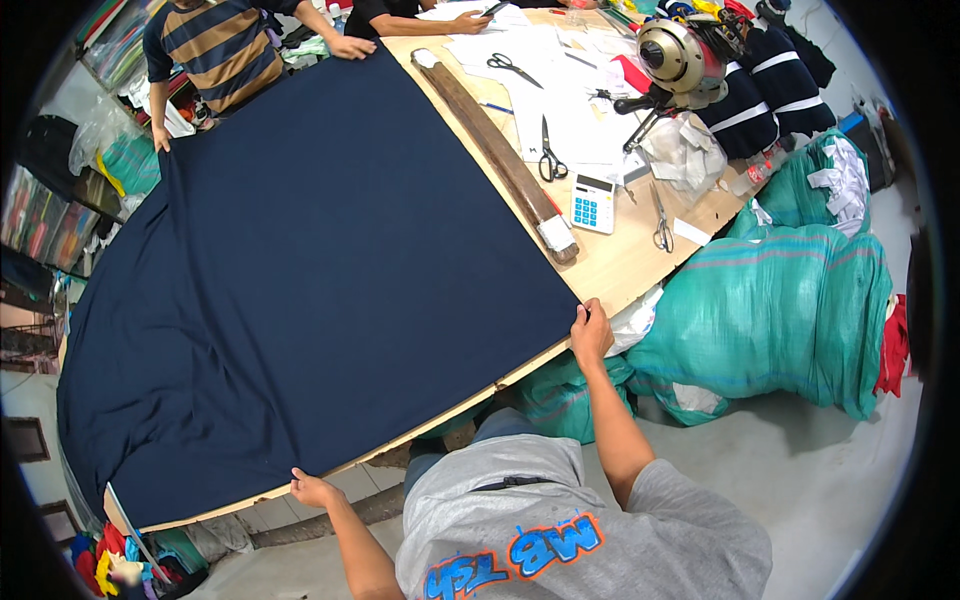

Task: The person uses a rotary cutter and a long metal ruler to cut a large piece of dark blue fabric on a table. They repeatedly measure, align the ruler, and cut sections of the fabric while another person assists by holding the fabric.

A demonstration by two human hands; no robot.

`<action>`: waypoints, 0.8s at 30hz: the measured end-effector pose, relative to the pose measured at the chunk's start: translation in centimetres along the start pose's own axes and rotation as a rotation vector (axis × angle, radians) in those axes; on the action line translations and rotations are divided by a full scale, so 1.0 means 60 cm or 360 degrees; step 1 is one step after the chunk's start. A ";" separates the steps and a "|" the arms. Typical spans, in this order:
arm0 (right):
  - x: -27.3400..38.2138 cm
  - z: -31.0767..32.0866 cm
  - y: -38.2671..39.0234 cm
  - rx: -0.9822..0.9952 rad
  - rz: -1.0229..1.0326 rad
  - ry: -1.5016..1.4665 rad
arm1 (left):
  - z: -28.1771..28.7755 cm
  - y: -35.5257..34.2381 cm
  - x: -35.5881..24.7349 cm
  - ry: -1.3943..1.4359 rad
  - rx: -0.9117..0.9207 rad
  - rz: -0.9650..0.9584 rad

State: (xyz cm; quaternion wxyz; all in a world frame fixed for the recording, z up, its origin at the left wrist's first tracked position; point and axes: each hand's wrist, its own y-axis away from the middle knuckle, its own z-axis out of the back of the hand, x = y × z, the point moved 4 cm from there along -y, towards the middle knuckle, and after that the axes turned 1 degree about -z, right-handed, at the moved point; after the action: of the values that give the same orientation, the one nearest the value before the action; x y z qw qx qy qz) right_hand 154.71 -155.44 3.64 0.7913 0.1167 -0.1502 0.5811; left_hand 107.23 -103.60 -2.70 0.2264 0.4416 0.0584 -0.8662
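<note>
A large sheet of dark navy fabric (350, 250) covers much of the wooden table (640, 270), wrinkled on its left side and smooth toward the right. My left hand (312, 489) grips the fabric's near edge between thumb and fingers, low in the middle-left. My right hand (592, 332) pinches the near right corner at the table's edge. Across the table, a co-worker in a striped shirt (215, 60) has both hands on the fabric's far edge. A long brown wooden bar (490, 150) with white-wrapped ends lies just right of the fabric.
Papers, black scissors (553, 150), a calculator (592, 205), silver scissors (662, 220) and a cutting machine (668, 60) occupy the table's right. Another person's hand (468, 22) holds a phone. Stuffed green sacks (760, 320) crowd the right side; piled coloured cloth (105, 565) sits lower left.
</note>
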 end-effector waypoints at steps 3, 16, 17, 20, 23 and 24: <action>0.017 -0.015 -0.009 -0.0222 0.0209 0.0095 | 0.009 0.036 -0.071 -0.0576 -0.0240 -0.0721; 0.353 -0.171 0.010 0.0172 0.1305 -0.0085 | -0.165 0.133 -0.162 -0.0859 0.0415 -0.1233; 0.345 -0.179 -0.001 0.0179 0.1263 -0.0040 | -0.164 0.127 -0.144 -0.1002 0.0435 -0.1165; 0.286 -0.177 -0.039 0.0168 0.1134 0.0008 | -0.149 0.114 -0.112 -0.1206 0.0504 -0.1127; 0.232 -0.159 -0.068 0.0099 0.1031 -0.0003 | -0.142 0.115 -0.108 -0.1262 0.0542 -0.1164; 0.213 -0.155 -0.075 0.0064 0.0986 -0.0042 | -0.144 0.116 -0.110 -0.1267 0.0548 -0.1173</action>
State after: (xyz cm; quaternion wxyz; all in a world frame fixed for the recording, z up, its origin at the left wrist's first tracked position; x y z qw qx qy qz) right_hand 163.52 -142.11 -0.28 0.5719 0.0885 -0.1774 0.7960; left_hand 120.04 -104.97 -1.99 -0.1614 0.0620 -0.0235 -0.9847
